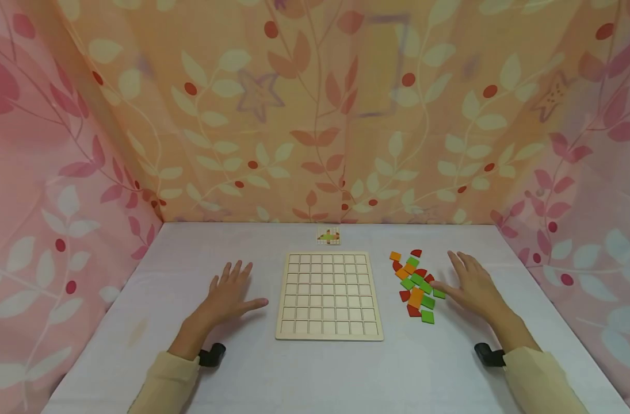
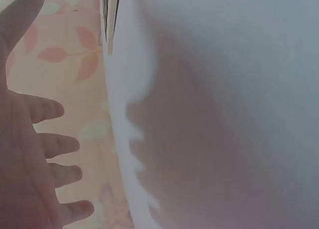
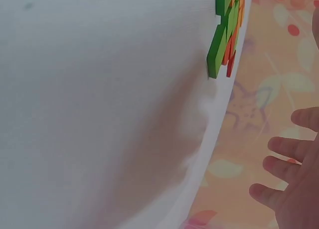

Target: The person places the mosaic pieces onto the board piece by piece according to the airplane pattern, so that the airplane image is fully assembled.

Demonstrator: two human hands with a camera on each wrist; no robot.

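A pale wooden grid board (image 1: 328,296) lies in the middle of the white table, its squares bare. To its right is a loose cluster of flat pieces: green squares (image 1: 427,317), orange pieces (image 1: 415,297) and red pieces with a curved or angled edge (image 1: 413,311). My left hand (image 1: 229,293) hovers left of the board, fingers spread, holding nothing. Over the right side of the cluster my right hand (image 1: 475,287) is spread too, thumb near a green piece, holding nothing. In both wrist views the hands' shadows fall on the cloth.
Behind the board lies a small card (image 1: 328,236) with a coloured pattern on a grid. Patterned curtains (image 1: 315,115) enclose the table's back and both sides. A white cloth (image 1: 325,374) covers the table. Each wrist wears a black camera (image 1: 213,355).
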